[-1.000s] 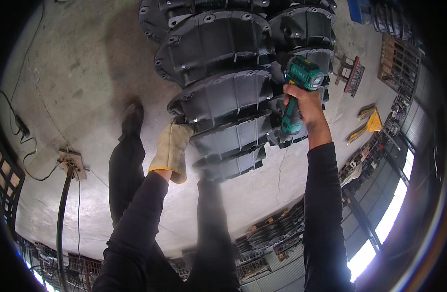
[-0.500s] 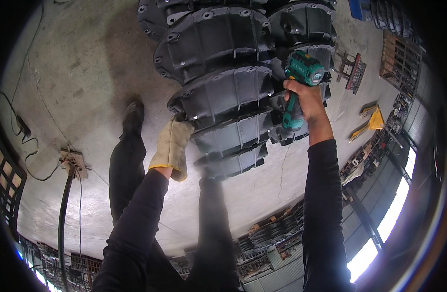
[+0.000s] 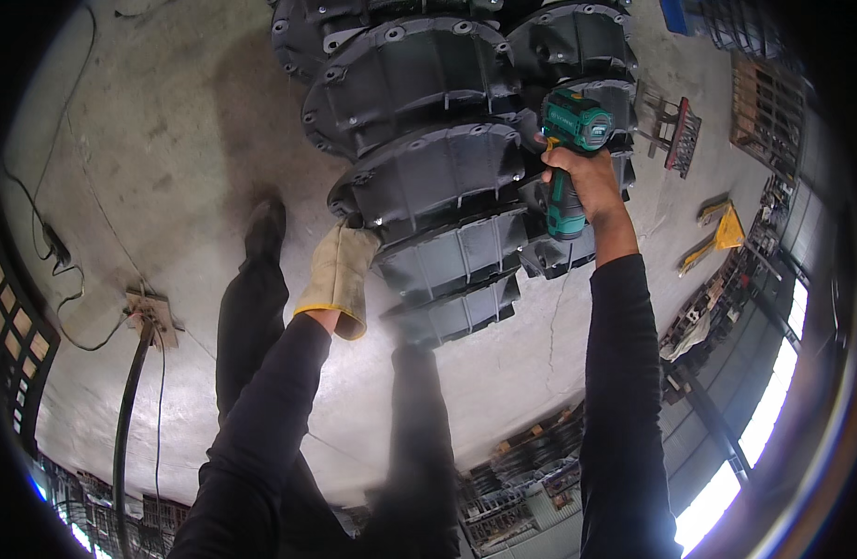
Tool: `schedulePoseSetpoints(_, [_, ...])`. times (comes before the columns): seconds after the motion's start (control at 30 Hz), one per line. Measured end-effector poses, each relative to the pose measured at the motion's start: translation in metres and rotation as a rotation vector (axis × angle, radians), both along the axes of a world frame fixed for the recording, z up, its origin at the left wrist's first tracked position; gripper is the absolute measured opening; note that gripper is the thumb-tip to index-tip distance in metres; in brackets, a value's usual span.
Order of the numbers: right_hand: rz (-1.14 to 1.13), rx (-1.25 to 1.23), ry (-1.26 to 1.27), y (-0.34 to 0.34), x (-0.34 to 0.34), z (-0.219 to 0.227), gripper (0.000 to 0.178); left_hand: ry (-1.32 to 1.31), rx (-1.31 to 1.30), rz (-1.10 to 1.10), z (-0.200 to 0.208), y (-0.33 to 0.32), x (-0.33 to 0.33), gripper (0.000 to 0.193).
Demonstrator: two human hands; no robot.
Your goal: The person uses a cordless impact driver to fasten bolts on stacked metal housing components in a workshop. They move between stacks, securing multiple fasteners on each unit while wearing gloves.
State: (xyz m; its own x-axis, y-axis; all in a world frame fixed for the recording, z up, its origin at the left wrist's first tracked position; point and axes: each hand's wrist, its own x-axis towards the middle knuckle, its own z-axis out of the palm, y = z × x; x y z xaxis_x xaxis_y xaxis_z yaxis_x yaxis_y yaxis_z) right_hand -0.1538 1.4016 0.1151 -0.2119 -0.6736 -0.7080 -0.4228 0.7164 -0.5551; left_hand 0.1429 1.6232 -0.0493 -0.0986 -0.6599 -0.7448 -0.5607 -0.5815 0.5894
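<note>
My left hand (image 3: 339, 270), in a cream work glove with a yellow hem, is at the left rim of a black ribbed metal housing (image 3: 428, 177). Its fingers curl over that edge and are partly hidden. My bare right hand (image 3: 585, 177) is wrapped round the handle of a green and black cordless drill (image 3: 575, 126), held over the right-hand column of similar housings. The drill points away from me and its tip is hidden. Curved, flanged and bolt-holed, the housings overlap in rows, with a lower one (image 3: 456, 256) nearer my legs.
Concrete floor (image 3: 158, 186) surrounds the stack. My leg and shoe (image 3: 265, 233) are at the left. A cable runs to a post on a square base (image 3: 153, 312). To the right are a red-edged metal rack (image 3: 678, 140), a yellow frame (image 3: 722, 228) and a slatted crate (image 3: 764, 116).
The whole view has shifted slightly. The drill has moved a little left over the housings, and its handle stands more upright. My left hand stays at the same rim.
</note>
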Motion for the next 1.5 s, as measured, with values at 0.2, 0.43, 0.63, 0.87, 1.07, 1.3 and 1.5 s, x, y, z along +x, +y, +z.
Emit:
schedulePoseSetpoints(0.2, [0.118,0.001,-0.018,0.006,-0.016,0.029,0.037,0.408,0.277,0.66,0.0,0.011,-0.001,0.037])
schedulePoseSetpoints(0.43, [0.002,0.038,-0.169,0.069,0.041,0.067,0.04,0.267,0.158,0.425,0.003,0.008,-0.005,0.034])
schedulePoseSetpoints(0.63, [0.095,0.047,-0.265,0.088,0.14,0.025,0.034,0.091,-0.133,0.019,0.026,-0.001,0.007,0.028])
schedulePoseSetpoints(0.87, [0.072,0.062,-0.256,0.082,0.171,0.01,0.029,0.083,0.083,-0.01,0.056,-0.027,0.024,0.035])
schedulePoseSetpoints(1.07, [0.082,0.101,-0.185,0.087,0.18,0.008,0.03,0.014,-0.082,-0.115,0.041,-0.015,0.03,0.028])
schedulePoseSetpoints(1.3, [0.245,0.011,-0.019,0.105,0.175,-0.003,0.03,-0.184,-0.487,-0.253,-0.008,0.016,0.023,0.021])
schedulePoseSetpoints(1.5, [0.178,-0.043,0.085,0.123,0.182,-0.017,0.03,0.499,-0.134,0.526,-0.037,0.023,0.016,0.021])
